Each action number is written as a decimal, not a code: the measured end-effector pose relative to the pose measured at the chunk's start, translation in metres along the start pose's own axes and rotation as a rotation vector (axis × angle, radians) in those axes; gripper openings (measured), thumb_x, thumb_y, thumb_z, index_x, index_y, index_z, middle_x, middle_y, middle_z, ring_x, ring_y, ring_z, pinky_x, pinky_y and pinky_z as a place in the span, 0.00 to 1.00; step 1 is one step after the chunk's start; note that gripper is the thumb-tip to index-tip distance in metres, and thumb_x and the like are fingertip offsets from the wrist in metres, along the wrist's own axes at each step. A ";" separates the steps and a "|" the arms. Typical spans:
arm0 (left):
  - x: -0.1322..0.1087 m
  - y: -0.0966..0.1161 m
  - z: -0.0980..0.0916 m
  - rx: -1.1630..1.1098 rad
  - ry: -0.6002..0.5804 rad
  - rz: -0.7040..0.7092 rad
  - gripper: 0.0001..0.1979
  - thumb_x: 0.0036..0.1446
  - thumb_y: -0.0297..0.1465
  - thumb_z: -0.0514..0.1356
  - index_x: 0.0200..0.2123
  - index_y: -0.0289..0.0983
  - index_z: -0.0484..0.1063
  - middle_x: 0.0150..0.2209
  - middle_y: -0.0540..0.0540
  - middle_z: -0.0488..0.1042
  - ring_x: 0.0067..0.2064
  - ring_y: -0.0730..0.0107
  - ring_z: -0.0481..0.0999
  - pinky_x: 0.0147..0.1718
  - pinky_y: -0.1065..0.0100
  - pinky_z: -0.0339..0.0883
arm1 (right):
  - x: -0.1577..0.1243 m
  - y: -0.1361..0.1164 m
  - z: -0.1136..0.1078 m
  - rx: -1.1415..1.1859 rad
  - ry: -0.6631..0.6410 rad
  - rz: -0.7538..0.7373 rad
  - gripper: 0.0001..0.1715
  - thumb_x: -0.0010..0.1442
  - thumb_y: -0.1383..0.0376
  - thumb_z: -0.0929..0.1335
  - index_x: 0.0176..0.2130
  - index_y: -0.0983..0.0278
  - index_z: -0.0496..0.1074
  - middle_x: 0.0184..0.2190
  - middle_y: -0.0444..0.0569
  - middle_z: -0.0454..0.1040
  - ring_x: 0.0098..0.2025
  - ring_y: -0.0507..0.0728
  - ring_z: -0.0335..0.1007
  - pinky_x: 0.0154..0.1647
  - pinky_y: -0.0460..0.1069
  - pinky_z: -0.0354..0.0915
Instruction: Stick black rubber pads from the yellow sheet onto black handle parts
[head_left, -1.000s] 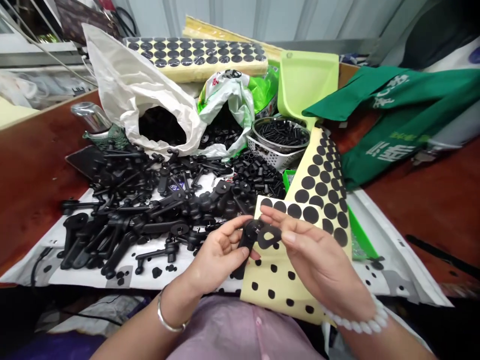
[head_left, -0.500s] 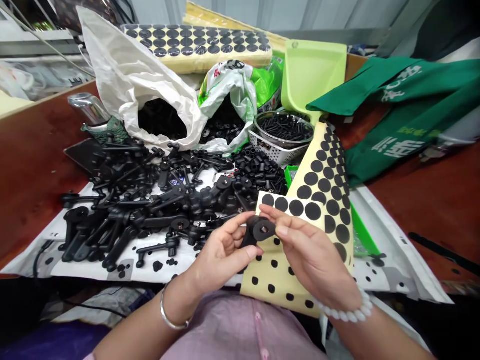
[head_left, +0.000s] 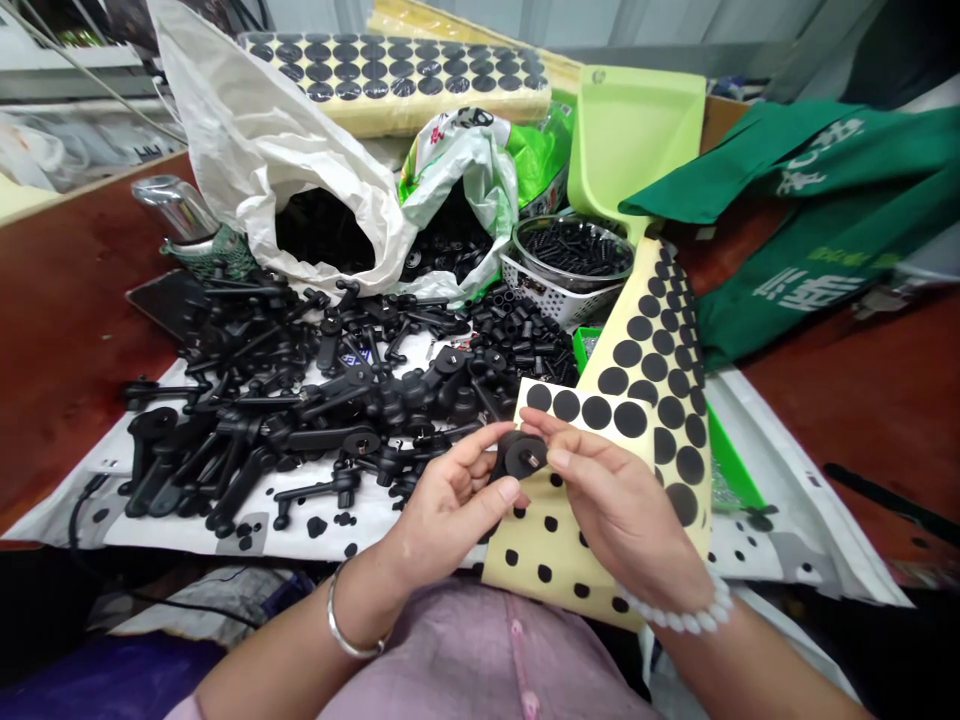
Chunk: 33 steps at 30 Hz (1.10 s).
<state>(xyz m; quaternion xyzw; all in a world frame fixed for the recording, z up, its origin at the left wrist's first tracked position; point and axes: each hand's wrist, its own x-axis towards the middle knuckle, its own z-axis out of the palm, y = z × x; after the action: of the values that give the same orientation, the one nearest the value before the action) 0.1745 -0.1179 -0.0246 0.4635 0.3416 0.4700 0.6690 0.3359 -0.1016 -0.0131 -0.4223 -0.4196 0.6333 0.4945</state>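
My left hand (head_left: 454,500) has its fingers and thumb closed around a black plastic mount arm with a round flat head (head_left: 523,457), a small metal screw tip showing at its centre. The thumb and fingertips of my right hand (head_left: 611,490) pinch the right edge of that round head. Just beneath both hands lies a cream backing sheet of black round stickers (head_left: 536,545), its upper strip carrying a row of large discs and its lower part small black dots. Much of the mount arm is hidden behind my left fingers.
Many black mount arms (head_left: 322,410) are heaped on the left. Behind stand a white sack (head_left: 352,180), a green-white bag (head_left: 495,190) and a bowl of black screw-like parts (head_left: 574,250). At right are a green tray (head_left: 731,460) and green cloth (head_left: 787,240).
The round head has turned slightly, and its right edge, drawn to a point at my right fingers before, now looks rounder. Both hands stay nearly in place; the view has shifted a little.
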 end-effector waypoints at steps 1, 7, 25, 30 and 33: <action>0.000 -0.001 0.000 0.010 0.015 -0.009 0.25 0.55 0.37 0.62 0.55 0.38 0.64 0.44 0.41 0.74 0.36 0.68 0.75 0.39 0.65 0.68 | 0.000 0.000 0.000 -0.003 0.000 0.001 0.09 0.52 0.60 0.73 0.25 0.62 0.74 0.53 0.51 0.68 0.59 0.65 0.55 0.63 0.60 0.45; 0.004 -0.006 0.001 0.035 0.094 -0.026 0.24 0.54 0.37 0.62 0.53 0.37 0.66 0.39 0.43 0.75 0.33 0.70 0.75 0.36 0.68 0.68 | 0.002 0.006 -0.003 -0.065 0.014 -0.028 0.10 0.53 0.59 0.73 0.25 0.62 0.73 0.53 0.51 0.69 0.59 0.65 0.57 0.62 0.60 0.47; 0.007 -0.011 0.001 0.086 0.125 -0.060 0.24 0.55 0.38 0.60 0.53 0.35 0.63 0.37 0.43 0.75 0.28 0.73 0.74 0.27 0.71 0.66 | 0.008 0.012 -0.003 -0.418 0.125 -0.305 0.09 0.57 0.64 0.68 0.26 0.62 0.70 0.48 0.50 0.69 0.53 0.62 0.63 0.56 0.58 0.55; 0.007 -0.012 0.002 0.093 0.153 -0.060 0.23 0.55 0.35 0.60 0.53 0.33 0.63 0.35 0.45 0.74 0.28 0.74 0.74 0.28 0.72 0.67 | 0.009 0.015 -0.004 -0.569 0.136 -0.434 0.07 0.56 0.65 0.67 0.27 0.62 0.69 0.45 0.52 0.69 0.50 0.61 0.64 0.52 0.57 0.59; 0.007 -0.013 0.001 0.082 0.159 -0.050 0.22 0.55 0.33 0.60 0.52 0.34 0.63 0.35 0.46 0.73 0.29 0.74 0.74 0.30 0.72 0.68 | 0.008 0.016 -0.007 -0.667 0.150 -0.479 0.06 0.56 0.65 0.68 0.28 0.62 0.67 0.40 0.50 0.68 0.46 0.59 0.65 0.47 0.55 0.62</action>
<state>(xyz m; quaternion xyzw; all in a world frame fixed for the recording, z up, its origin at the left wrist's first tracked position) 0.1816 -0.1132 -0.0370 0.4430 0.4241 0.4742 0.6317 0.3364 -0.0951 -0.0316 -0.4946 -0.6509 0.2976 0.4931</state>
